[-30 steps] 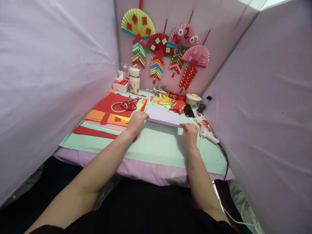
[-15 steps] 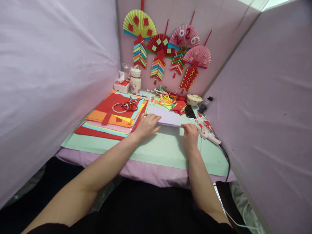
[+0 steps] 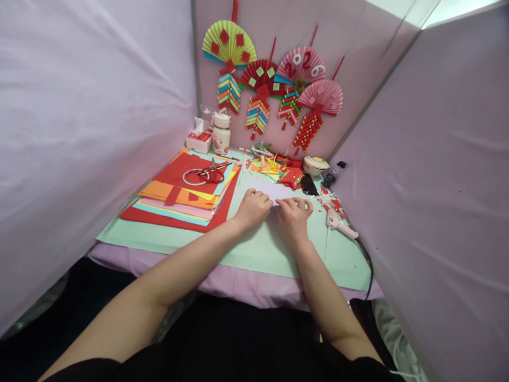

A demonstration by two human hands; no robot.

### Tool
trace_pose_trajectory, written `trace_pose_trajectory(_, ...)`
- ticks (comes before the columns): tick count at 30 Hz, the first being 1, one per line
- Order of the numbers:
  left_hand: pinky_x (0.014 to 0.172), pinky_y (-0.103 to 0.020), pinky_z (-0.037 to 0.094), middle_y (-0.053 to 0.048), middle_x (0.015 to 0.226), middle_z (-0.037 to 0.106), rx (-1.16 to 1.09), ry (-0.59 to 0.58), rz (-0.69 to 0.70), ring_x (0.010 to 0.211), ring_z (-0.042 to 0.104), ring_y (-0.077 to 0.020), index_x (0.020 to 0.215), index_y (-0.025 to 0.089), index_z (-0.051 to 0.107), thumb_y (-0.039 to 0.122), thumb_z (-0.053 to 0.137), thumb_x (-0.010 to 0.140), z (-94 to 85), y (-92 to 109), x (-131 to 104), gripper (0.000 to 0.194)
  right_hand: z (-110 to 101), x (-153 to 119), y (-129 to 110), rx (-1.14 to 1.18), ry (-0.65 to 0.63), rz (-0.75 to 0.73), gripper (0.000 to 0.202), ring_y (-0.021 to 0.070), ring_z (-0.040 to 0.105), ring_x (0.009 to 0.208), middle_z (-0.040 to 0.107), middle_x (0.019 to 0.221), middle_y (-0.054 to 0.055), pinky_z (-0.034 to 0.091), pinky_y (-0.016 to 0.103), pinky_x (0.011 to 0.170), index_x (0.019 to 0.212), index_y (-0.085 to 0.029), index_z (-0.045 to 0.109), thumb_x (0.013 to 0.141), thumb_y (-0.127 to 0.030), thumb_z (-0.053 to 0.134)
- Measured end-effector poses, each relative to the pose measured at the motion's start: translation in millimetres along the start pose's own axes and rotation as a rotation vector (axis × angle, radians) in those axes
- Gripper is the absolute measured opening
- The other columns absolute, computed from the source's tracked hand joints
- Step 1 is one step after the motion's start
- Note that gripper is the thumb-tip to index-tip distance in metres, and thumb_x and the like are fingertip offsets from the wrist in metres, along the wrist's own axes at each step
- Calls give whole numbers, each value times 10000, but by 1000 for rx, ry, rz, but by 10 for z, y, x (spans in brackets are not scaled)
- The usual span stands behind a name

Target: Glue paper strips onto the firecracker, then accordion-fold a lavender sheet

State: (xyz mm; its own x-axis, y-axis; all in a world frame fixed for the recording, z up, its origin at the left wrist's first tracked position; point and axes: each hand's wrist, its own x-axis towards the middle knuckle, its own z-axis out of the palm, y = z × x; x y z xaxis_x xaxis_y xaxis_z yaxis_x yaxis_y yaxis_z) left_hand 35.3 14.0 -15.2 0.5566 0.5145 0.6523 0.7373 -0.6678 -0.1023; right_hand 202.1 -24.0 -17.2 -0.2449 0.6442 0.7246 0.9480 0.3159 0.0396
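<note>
The fingertips of the left hand and the right hand nearly meet just right of the middle of the frame, both on the near edge of the lilac paper. The left fingers are curled inward; the right ones spread more loosely, the forefinger reaching toward the left hand. At this distance the knuckles cover the edge, so whether either thumb truly pinches the paper or only presses it cannot be told. The paper lies beyond the fingertips, toward the top of the frame, its near edge running left to right across the line of both forearms; neither hand is clearly the nearer. Beneath is the pale green mat. Farther out, the stacked coloured sheets bear the red-handled scissors at left of centre, the paper scraps lie above the lilac paper, and the glue gun rests at the right.
</note>
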Motion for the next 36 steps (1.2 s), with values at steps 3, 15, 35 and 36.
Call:
trace_pose_trajectory(3,859,-410,320,-64,832,664,-6,-11,-2,862,579,-220,839,167,652,200,519,908,16,38,-48,153,58,-14,-58,17,-27,-35,144,222,499,975,695,860,37,165,434,993,887,-236,681,887,-203,540)
trace_pose_trajectory(15,854,-407,324,-69,822,649,-34,-87,-58,836,567,-224,855,185,633,178,441,947,-3,-27,-89,213,111,-79,7,10,-68,36,149,219,499,965,685,817,43,185,422,936,838,-218,668,915,-233,541)
trace_pose_trajectory(35,871,-419,324,-59,859,708,-83,-20,-259,884,601,-224,827,211,674,206,506,918,-84,-606,-219,192,37,-205,483,-2,47,250,190,237,490,924,699,801,31,187,428,908,790,-219,651,919,-279,525)
trace_pose_trajectory(36,870,-419,326,-61,855,711,-87,-21,-265,882,605,-225,827,210,678,213,511,918,-85,-617,-219,190,41,-208,485,4,44,249,191,236,492,926,698,799,31,188,429,908,793,-219,652,920,-279,524)
